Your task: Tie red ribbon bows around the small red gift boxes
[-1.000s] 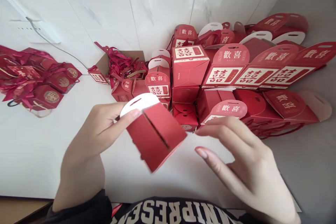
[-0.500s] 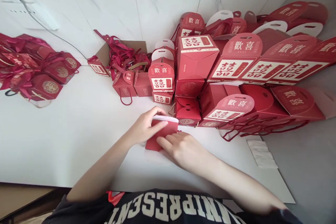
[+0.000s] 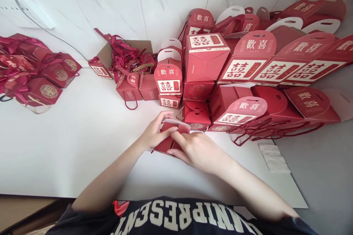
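Fingers (image 3: 179, 140) of both hands work over the white tabletop (image 3: 82, 136), on the near side of the stacked double-happiness boxes (image 3: 206, 62), at a red card gift box (image 3: 166, 145): the left hand (image 3: 154, 132) pinches its pale-edged flap (image 3: 180, 123); the right hand (image 3: 200, 150) curls onto the panels, whether pinching I cannot tell. Best steady the flap lightly and press both panels level. A second ago the right hand was off the box.

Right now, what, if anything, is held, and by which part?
The left hand holds a small red box by its left side, near the pale flap. The right hand touches it; whether it grips is unclear.
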A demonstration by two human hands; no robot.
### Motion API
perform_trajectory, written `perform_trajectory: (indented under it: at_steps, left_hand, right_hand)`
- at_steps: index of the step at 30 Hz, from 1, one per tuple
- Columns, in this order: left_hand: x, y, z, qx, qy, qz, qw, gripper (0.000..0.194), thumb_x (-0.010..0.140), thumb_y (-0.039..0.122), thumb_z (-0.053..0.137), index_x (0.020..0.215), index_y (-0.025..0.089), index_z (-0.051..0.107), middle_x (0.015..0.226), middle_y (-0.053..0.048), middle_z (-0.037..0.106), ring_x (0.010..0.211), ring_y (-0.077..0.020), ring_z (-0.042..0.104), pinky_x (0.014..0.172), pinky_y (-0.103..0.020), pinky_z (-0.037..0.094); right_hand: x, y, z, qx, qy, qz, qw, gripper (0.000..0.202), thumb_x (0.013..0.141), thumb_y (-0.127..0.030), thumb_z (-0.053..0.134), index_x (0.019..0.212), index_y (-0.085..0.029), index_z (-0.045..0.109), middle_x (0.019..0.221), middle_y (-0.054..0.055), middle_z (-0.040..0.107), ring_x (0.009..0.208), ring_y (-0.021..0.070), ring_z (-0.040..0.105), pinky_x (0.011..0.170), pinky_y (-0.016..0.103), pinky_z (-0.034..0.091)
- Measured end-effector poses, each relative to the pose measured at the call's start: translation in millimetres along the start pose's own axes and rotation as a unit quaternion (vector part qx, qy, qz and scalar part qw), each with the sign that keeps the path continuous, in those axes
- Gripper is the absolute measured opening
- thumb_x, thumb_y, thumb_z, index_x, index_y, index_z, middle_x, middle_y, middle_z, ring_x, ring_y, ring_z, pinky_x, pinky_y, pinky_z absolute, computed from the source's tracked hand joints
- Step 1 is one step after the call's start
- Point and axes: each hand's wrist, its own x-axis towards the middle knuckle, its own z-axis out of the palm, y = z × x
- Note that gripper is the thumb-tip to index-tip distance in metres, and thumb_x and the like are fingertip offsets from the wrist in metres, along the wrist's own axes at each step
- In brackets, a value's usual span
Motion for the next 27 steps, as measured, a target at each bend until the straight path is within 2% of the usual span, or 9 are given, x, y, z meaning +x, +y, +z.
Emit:
perform_trajectory:
  at_steps: [3,6,10,13,16,19,24,27]
  left_hand:
    - [0.4,-1.5,-0.7,-0.005,-0.022,0.011,1.0,0.055,0.086,0.043,0.065,0.132,0.025,0.042,0.129,-0.01,0.058,0.121,-0.0262,0.057,0.102,-0.041,0.046]
    - [-1.1,3.8,-0.9,0.013,-0.032,0.032,0.999,0.066,0.08,0.04,0.072,0.135,0.025,0.039,0.129,-0.01,0.057,0.123,-0.0263,0.055,0.105,-0.042,0.044]
    - [-3.8,13.1,-0.4,0.034,-0.027,0.052,0.998,0.07,0.077,0.029,0.073,0.137,0.025,0.038,0.128,-0.009,0.058,0.125,-0.0261,0.052,0.109,-0.043,0.04]
    - [-3.8,11.8,-1.1,0.008,-0.025,0.067,0.997,0.062,0.081,0.026,0.063,0.139,0.026,0.039,0.13,-0.01,0.057,0.126,-0.0271,0.051,0.111,-0.045,0.038]
    - [-1.7,2.6,-1.9,-0.11,-0.025,0.078,0.99,0.054,0.087,0.033,0.051,0.139,0.025,0.039,0.133,-0.011,0.056,0.126,-0.0293,0.052,0.107,-0.047,0.041]
    - [0.3,-6.2,-1.2,-0.208,0.003,0.072,0.976,0.051,0.088,0.039,0.044,0.137,0.025,0.042,0.132,-0.011,0.056,0.126,-0.0305,0.052,0.104,-0.046,0.045]
    - [-0.9,-3.4,1.7,-0.187,0.017,0.079,0.979,0.046,0.09,0.038,0.049,0.134,0.024,0.046,0.127,-0.01,0.059,0.122,-0.0276,0.055,0.105,-0.044,0.043]
    - [-1.7,2.6,1.7,-0.124,0.018,0.084,0.989,0.044,0.089,0.035,0.057,0.131,0.024,0.048,0.125,-0.01,0.06,0.122,-0.0264,0.055,0.108,-0.044,0.041]
  right_hand:
    - [-14.0,10.1,-9.0,0.107,0.019,0.026,0.994,0.031,0.099,-0.046,0.044,0.108,-0.016,0.051,0.083,0.007,0.067,0.072,0.0214,0.066,0.062,0.031,0.048]
    - [-30.5,21.6,-5.1,0.231,0.041,0.046,0.971,0.021,0.098,-0.041,0.05,0.102,-0.02,0.049,0.088,0.004,0.065,0.073,0.0159,0.064,0.065,0.027,0.051]
    - [-45.3,31.8,13.5,0.332,0.087,0.086,0.935,0.021,0.095,-0.041,0.054,0.1,-0.021,0.049,0.092,0.005,0.061,0.075,0.0143,0.06,0.043,0.018,0.042]
    - [-48.3,35.0,24.1,0.334,0.129,0.09,0.929,0.019,0.094,-0.039,0.055,0.098,-0.021,0.051,0.091,0.006,0.061,0.082,0.017,0.06,0.052,0.022,0.05]
    - [-46.0,35.8,27.4,0.323,0.162,0.071,0.93,0.016,0.094,-0.035,0.056,0.101,-0.021,0.054,0.094,0.007,0.061,0.086,0.0187,0.06,0.069,0.03,0.055]
    - [-40.0,33.5,27.9,0.323,0.178,0.049,0.928,0.017,0.095,-0.032,0.055,0.107,-0.02,0.056,0.102,0.009,0.061,0.092,0.0202,0.06,0.078,0.034,0.054]
    - [-26.7,22.6,31.3,0.312,0.184,0.032,0.932,0.036,0.096,-0.033,0.055,0.129,-0.02,0.048,0.117,0.012,0.059,0.102,0.0211,0.059,0.086,0.036,0.053]
    - [-21.9,18.5,33.2,0.269,0.164,0.013,0.949,0.037,0.097,-0.033,0.053,0.131,-0.02,0.049,0.124,0.013,0.059,0.114,0.0238,0.055,0.097,0.041,0.048]
